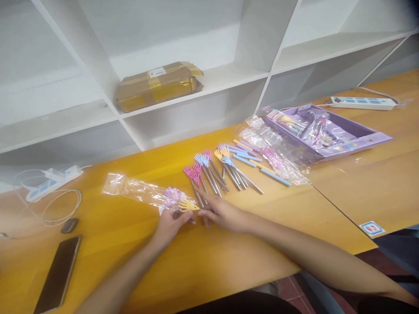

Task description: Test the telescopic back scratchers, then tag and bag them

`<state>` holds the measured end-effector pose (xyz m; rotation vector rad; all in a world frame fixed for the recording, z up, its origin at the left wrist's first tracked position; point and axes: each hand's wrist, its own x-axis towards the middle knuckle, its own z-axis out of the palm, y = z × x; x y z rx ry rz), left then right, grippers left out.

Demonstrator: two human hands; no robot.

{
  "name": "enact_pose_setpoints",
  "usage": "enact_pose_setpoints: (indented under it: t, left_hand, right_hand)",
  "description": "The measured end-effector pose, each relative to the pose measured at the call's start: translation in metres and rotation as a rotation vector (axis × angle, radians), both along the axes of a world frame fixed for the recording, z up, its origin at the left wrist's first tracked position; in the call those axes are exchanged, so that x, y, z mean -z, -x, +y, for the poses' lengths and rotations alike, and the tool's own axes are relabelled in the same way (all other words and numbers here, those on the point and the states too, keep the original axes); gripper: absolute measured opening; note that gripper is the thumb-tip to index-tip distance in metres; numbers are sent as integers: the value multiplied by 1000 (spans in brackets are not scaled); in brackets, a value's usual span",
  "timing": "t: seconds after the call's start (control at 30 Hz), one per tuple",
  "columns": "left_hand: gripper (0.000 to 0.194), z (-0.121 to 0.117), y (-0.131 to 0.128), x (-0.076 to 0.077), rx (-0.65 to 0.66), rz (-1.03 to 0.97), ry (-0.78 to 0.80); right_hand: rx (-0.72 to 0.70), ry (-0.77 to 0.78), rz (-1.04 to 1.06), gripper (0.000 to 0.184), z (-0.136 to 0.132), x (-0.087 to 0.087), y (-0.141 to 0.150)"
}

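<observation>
A yellow hand-shaped back scratcher head [187, 206] lies between my two hands, above the table's front part. My left hand [170, 225] pinches it from below with thumb and fingers. My right hand [225, 213] closes on its narrow neck end, index finger stretched toward the metal rods. Beneath and left of the head is a clear plastic sleeve [144, 192] with a purple printed card [173, 197]. Just beyond my right hand lie pink back scratchers [193, 172]. Blue ones [202, 160] and yellow ones [223, 151] with metal rods lie farther right.
Loose blue, purple and yellow handle tubes [275, 177] lie beside clear packaging [271, 150]. A purple box [352, 150] holds wrapped pieces. Power strips [54, 183] with cables, a phone [59, 274] and a small dark object [70, 225] are on the table. A taped parcel [159, 87] sits on the shelf.
</observation>
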<state>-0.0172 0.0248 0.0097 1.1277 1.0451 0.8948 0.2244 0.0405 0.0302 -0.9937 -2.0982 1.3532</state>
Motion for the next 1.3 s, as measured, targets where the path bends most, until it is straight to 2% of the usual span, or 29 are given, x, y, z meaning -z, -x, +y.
enact_pose_setpoints:
  t: [0.17,0.23,0.3,0.37,0.47,0.53,0.63,0.73,0.8,0.87,0.93,1.03,1.13,1.23,1.3]
  left_hand:
    - [35,-5,-4,7,2,49,-36]
    - [36,-5,-6,6,-71,41,-23]
    - [39,-1,-5,1,-198,-12,-14]
    - [43,6,-2,-6,-357,-108,-13]
    - [47,19,4,-14,-529,-220,-28]
    - [47,23,6,-12,-563,-215,-37]
    - [42,17,3,0,-485,-90,-60]
    - [37,1,-5,12,-300,69,-57]
    - [39,-7,-10,15,-209,84,-31]
    - [48,-10,-12,13,-204,30,-16]
    - [54,-8,-12,9,-271,-49,-31]
    - [54,0,-9,4,-375,-158,-62]
    - [51,2,-8,4,-389,-173,-60]
    - [45,-6,-10,9,-259,-77,-76]
    - [43,-16,-11,12,-121,1,-119]
  right_hand:
    - [-16,139,52,85,-7,6,5]
    - [-11,193,72,86,-8,6,6]
    - [15,188,78,82,-7,4,4]
    - [66,125,70,68,-6,1,2]
    - [147,27,54,30,-2,-2,-1]
    - [177,6,41,28,-1,-2,-1]
    - [182,-19,34,28,-1,0,0]
    - [156,-71,50,23,-4,5,4]
    - [141,-79,85,16,-7,9,7]
    - [148,-71,139,15,-10,12,9]
    - [170,-66,203,20,-12,13,11]
    - [170,-66,270,16,-12,11,10]
    - [137,-71,306,18,-12,9,8]
    - [98,-142,311,21,-12,13,8]
    - [81,-309,312,17,-12,18,8]
